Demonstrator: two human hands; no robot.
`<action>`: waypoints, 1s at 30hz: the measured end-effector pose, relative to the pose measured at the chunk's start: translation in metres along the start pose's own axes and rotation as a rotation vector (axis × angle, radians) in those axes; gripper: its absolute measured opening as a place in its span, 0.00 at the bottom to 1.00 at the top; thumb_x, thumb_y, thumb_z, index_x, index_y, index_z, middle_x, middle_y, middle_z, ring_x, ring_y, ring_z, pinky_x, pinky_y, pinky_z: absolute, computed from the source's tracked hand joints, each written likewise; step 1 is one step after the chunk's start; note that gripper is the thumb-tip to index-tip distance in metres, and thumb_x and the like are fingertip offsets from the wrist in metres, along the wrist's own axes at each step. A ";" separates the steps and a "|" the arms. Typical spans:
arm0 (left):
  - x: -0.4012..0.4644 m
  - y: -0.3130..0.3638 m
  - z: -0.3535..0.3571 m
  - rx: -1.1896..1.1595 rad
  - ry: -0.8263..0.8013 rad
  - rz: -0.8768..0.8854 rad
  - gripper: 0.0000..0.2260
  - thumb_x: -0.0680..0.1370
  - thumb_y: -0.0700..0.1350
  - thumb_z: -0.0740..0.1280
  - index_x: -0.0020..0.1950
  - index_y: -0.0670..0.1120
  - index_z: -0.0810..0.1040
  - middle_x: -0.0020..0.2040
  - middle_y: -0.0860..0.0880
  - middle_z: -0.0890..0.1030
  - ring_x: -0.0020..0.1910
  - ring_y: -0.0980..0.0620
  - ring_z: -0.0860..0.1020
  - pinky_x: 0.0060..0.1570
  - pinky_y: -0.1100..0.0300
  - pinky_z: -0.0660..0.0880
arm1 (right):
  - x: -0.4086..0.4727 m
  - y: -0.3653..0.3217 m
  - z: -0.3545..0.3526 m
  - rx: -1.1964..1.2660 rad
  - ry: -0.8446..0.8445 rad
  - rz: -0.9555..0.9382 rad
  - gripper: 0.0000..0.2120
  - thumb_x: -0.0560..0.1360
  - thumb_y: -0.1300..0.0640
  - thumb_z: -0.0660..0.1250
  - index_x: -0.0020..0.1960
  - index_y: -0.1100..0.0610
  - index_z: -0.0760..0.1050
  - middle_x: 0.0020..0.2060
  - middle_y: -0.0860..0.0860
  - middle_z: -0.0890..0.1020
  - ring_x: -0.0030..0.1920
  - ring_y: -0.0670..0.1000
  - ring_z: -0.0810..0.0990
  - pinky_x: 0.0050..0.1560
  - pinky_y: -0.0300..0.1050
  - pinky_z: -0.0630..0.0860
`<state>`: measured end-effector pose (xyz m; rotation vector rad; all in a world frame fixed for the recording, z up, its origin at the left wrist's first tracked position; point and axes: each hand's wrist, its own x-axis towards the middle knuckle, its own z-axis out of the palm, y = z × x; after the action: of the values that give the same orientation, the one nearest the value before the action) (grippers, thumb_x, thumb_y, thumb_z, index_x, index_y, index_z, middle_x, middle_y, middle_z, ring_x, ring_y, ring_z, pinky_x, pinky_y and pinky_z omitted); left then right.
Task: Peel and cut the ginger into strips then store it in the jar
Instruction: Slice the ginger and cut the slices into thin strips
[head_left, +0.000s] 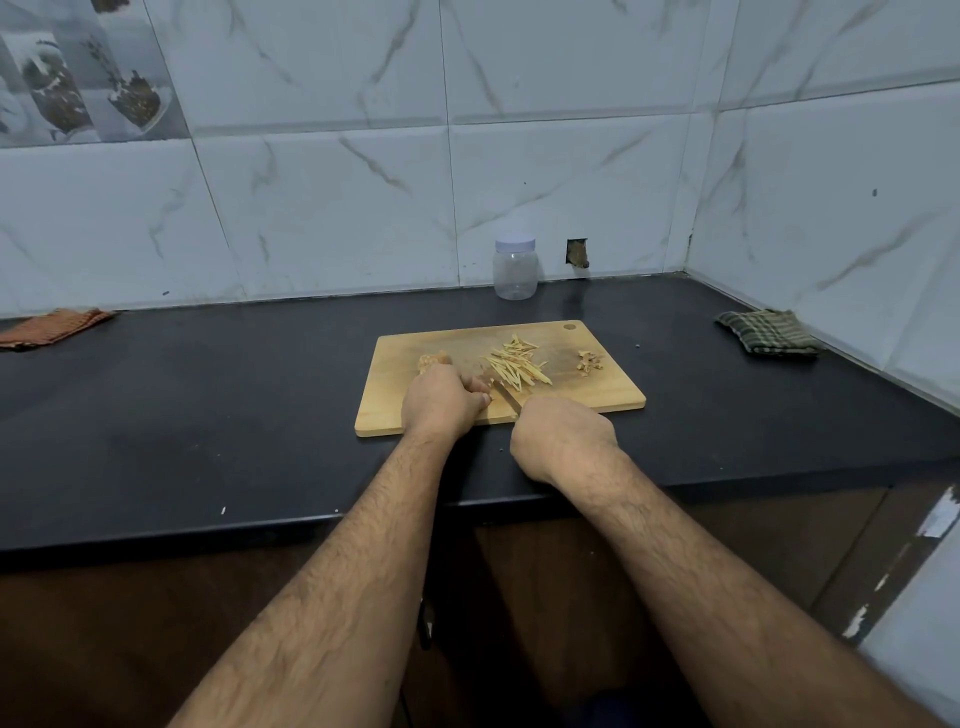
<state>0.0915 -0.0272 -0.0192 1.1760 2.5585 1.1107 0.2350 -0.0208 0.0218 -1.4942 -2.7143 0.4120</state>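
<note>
Both forearms reach in from the near edge, over the dark tabletop (208, 395), to a wooden board (597, 395). The left hand (441, 402) sits on the board's left part with fingers curled down, pinning something small at its fingertips; that piece is hidden, though it is likely the ginger being sliced. The right hand (563, 441) is closed round a knife handle, the grip clamped firmly, and the knife (508, 399) angles up and left so that its blade lies just beside the left fingertips. A lump of ginger (431, 360), not yet cut, shows just behind the left hand. Pale strips (519, 364) lie in a loose heap at the board's middle, and a small pile of peel (589, 361) rests near the board's right end. The jar (514, 270) stands well behind the board against the tiled wall, its lid on and apparently nothing inside. A green cloth (769, 332) lies far right, an orange cloth (52, 327) far left. Judged from this, cutting is partly done and storing has not begun. Ginger is firm and fibrous, slightly wet where peeled, so it may slip under the blade; holding it flat side down with fingertips tucked back seems wise. The strips are light and limp-free but scatter easily, best gathered in a pinch or scraped up on the blade.
</note>
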 end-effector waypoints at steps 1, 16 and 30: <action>0.001 -0.001 0.001 -0.018 0.007 -0.013 0.05 0.77 0.46 0.73 0.51 0.51 0.86 0.60 0.55 0.81 0.58 0.55 0.78 0.49 0.62 0.72 | 0.000 0.000 0.000 0.002 0.006 -0.007 0.13 0.80 0.58 0.60 0.63 0.56 0.76 0.57 0.54 0.80 0.46 0.54 0.73 0.45 0.48 0.71; 0.012 -0.007 0.008 -0.018 -0.001 -0.051 0.01 0.75 0.48 0.74 0.44 0.53 0.85 0.47 0.57 0.85 0.51 0.56 0.80 0.51 0.58 0.77 | 0.001 -0.005 0.001 0.002 -0.002 -0.025 0.14 0.81 0.55 0.62 0.64 0.57 0.75 0.59 0.54 0.79 0.47 0.53 0.72 0.46 0.48 0.71; 0.021 -0.003 0.007 0.043 -0.021 -0.069 0.04 0.74 0.46 0.73 0.44 0.47 0.85 0.43 0.57 0.81 0.46 0.53 0.79 0.42 0.59 0.74 | 0.005 -0.011 -0.001 0.001 -0.048 -0.036 0.13 0.80 0.59 0.61 0.62 0.58 0.75 0.57 0.54 0.79 0.48 0.54 0.74 0.48 0.49 0.72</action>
<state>0.0780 -0.0092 -0.0222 1.0941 2.5981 1.0283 0.2228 -0.0218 0.0244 -1.4518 -2.7720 0.4542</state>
